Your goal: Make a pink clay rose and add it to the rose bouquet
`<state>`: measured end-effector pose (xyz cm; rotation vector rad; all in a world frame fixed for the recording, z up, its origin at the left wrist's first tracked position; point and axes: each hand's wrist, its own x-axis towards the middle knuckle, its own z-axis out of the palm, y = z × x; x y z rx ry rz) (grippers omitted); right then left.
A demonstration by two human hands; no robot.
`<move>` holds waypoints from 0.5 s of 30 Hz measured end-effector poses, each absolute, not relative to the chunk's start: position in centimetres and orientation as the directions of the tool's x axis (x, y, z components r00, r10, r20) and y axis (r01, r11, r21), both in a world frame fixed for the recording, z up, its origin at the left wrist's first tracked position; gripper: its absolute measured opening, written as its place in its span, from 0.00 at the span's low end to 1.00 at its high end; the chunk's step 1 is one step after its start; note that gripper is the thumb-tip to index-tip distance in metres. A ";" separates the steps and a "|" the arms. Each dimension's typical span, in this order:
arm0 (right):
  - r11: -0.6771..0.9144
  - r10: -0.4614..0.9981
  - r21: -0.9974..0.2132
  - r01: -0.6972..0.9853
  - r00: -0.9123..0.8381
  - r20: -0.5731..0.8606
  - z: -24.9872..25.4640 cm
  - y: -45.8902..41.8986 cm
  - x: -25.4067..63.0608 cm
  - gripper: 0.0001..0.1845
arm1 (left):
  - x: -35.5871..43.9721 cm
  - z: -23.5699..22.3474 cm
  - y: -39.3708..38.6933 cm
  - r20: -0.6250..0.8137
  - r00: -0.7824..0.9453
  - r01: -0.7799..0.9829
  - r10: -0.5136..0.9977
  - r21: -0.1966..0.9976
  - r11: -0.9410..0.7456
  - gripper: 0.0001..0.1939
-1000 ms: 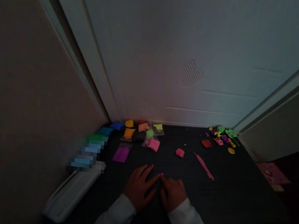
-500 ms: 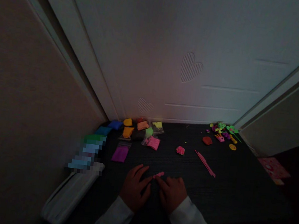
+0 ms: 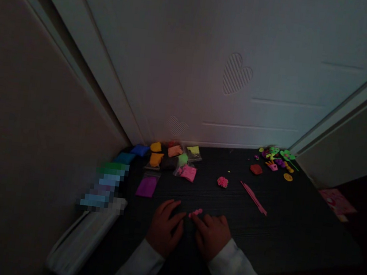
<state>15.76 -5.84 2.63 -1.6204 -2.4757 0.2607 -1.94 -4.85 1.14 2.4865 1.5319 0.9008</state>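
A short strip of small pink modelling clay pieces (image 3: 198, 212) lies on the dark table between my hands. My right hand (image 3: 212, 235) rests at its right side, the index fingertip touching the strip and the other fingers bent; nothing is gripped. Just left of the strip is my left hand (image 3: 164, 229), open with fingers apart, its index fingertip a small gap from the clay. Beyond the hands sits a ruffled pink clay flower (image 3: 222, 182). Pink sticks or modelling tools (image 3: 252, 198) lie to the right of it.
Bagged clay in several colours, including a purple bag (image 3: 147, 185) and a pink one (image 3: 187, 172), lies at back left. A pale zipped case (image 3: 86, 239) is at the left edge. A red clay lump (image 3: 256, 169) and colourful clay figures (image 3: 276, 158) stand near the white door (image 3: 195, 67).
My left index finger has drawn back slightly left from the pink strip. The right index finger still touches it. The camera view has shifted a little.
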 end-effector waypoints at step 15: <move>0.418 0.907 -0.227 0.880 -0.417 0.054 2.3 -6.2 15.8 0.23 | -2.1 0.7 -4.7 0.440 0.292 0.794 0.849 0.384 -0.472 0.13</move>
